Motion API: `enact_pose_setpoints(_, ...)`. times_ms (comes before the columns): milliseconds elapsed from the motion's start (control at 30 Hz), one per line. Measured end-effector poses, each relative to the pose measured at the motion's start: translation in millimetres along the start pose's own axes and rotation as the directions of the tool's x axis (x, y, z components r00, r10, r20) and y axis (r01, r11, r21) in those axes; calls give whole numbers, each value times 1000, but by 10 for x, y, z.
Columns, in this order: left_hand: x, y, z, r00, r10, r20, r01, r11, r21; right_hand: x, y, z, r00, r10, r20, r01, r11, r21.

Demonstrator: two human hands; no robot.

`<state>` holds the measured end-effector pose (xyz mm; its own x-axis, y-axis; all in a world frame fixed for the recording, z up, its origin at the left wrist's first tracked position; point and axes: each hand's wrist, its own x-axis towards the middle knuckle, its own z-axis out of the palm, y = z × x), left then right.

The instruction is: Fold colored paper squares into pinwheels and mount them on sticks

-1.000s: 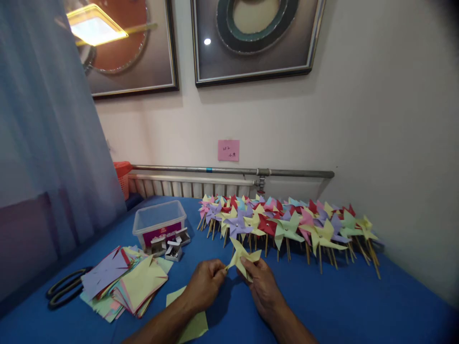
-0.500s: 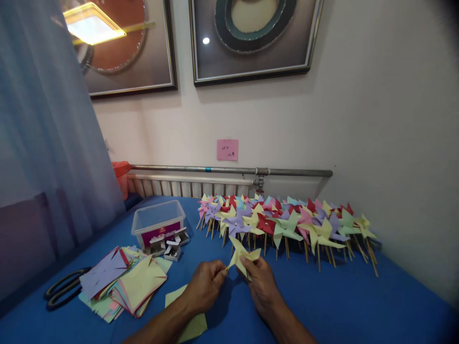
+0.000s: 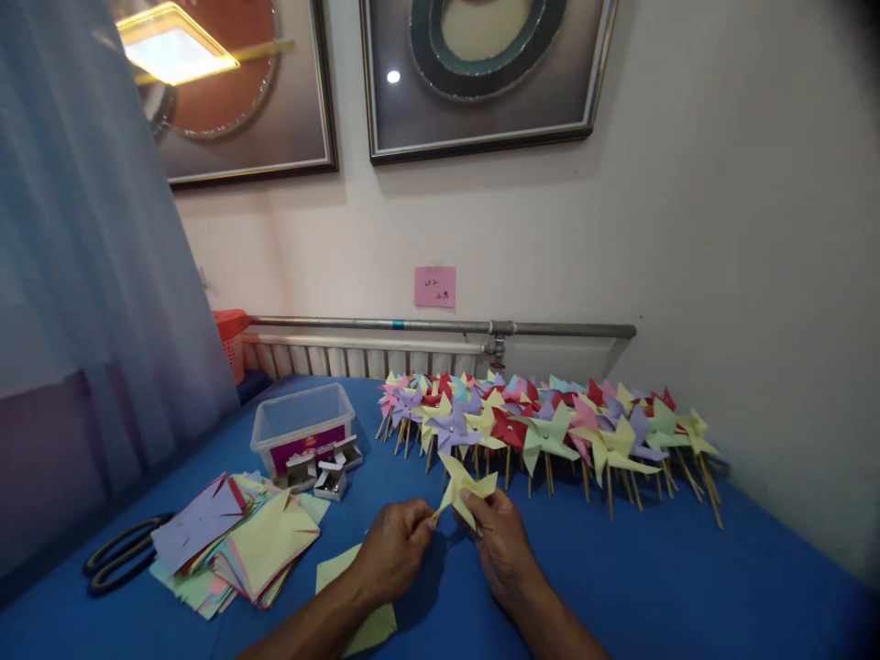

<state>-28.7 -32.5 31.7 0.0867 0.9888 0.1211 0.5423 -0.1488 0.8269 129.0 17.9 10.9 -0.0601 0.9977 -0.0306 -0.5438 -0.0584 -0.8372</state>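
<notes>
Between my hands, above the blue tabletop, is a pale yellow paper pinwheel (image 3: 459, 486). My left hand (image 3: 399, 545) is closed around its thin wooden stick, of which only a short end shows by the fingertips. With thumb and fingers, my right hand (image 3: 500, 541) pinches the paper blades at their right side. The pinwheel's centre is partly hidden by my right thumb. Under my left forearm lies a sheet of yellow-green paper (image 3: 375, 631), partly covered by the arm.
Rows of finished pinwheels (image 3: 546, 438) on sticks lie at the back right. On the left are stacked cut paper squares (image 3: 271, 545), black-handled scissors (image 3: 110, 559), a clear plastic tub (image 3: 302, 412) and small open boxes (image 3: 331, 481) of pins. A radiator (image 3: 357, 359) stands behind.
Both hands keep the same grip on the pinwheel, almost still. The whole view has shifted very slightly.
</notes>
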Motion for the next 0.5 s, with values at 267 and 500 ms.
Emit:
enact_pose_setpoints(267, 10, -27, -10, 999, 11, 38, -8, 997, -77, 81, 44, -74, 997, -72, 30, 72, 997, -22)
enact_pose_setpoints(500, 31, -46, -16, 999, 5, 33, -4, 1000, -15, 69, 41, -59, 996, -82, 29, 83, 995, -60)
